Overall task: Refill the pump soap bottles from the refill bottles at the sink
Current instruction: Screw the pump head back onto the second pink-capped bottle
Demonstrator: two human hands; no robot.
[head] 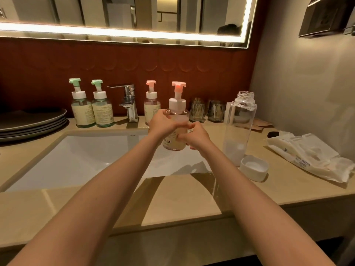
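Observation:
A pink-topped pump soap bottle (176, 110) is held upright over the right side of the sink (80, 162). My left hand (161, 121) grips its body from the left. My right hand (196, 136) holds its lower right side, fingers curled against the label. A tall clear refill bottle (238, 129) stands uncapped on the counter to the right, with a little white liquid at its bottom. Its white cap (254, 167) lies upside down beside it. A second pink pump bottle (151, 104) and two green pump bottles (81, 104) (101, 105) stand along the back.
A chrome faucet (128, 102) rises behind the sink. Stacked grey plates (32, 121) sit at the far left. Two dark glass tumblers (206, 111) stand at the back right. A pack of wet wipes (311, 154) lies on the counter's right end.

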